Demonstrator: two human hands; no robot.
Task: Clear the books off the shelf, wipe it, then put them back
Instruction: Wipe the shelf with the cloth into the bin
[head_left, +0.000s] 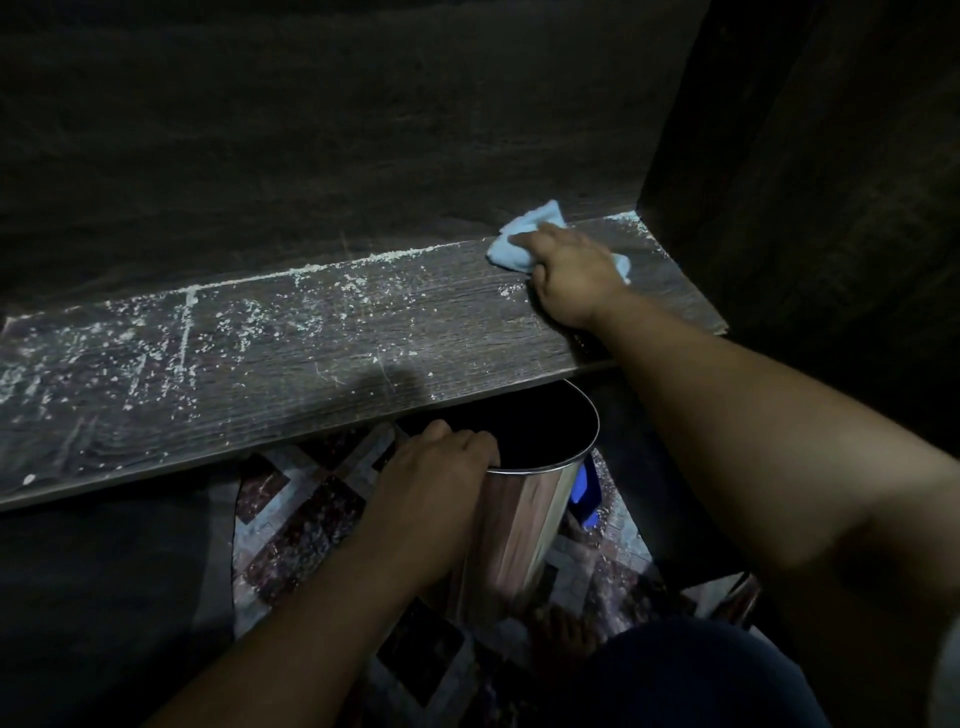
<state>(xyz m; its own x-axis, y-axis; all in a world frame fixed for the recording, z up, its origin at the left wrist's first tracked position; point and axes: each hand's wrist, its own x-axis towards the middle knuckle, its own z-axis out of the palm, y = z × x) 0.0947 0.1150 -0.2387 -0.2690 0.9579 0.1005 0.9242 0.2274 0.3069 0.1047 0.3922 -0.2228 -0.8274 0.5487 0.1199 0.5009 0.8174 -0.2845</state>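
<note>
— State of the shelf?
— One dark wood-grain board, dull, strewn with white crumbs and dust. Thickest along the back edge and toward the left end, with pale streaks across the grain.
— And the cloth?
— One, light blue, crumpled. Lying on the shelf near its right end, close to the back corner, touching the board.
— Hands?
— Two: right hand on top of the cloth, fingers laid nearly straight over it, pressing it to the shelf. Then left hand just below the shelf's front edge, fingers curled over the rim of a steel bin, gripping it.
— More on that bin?
— One, round, shiny, open-topped, dark inside. Mouth tucked just under the shelf's front edge, below the cloth and a little to its left.
— Anything else under the shelf?
— Patterned floor tiles, speckled white. Also one small blue object just behind the bin, too hidden to name.
</note>
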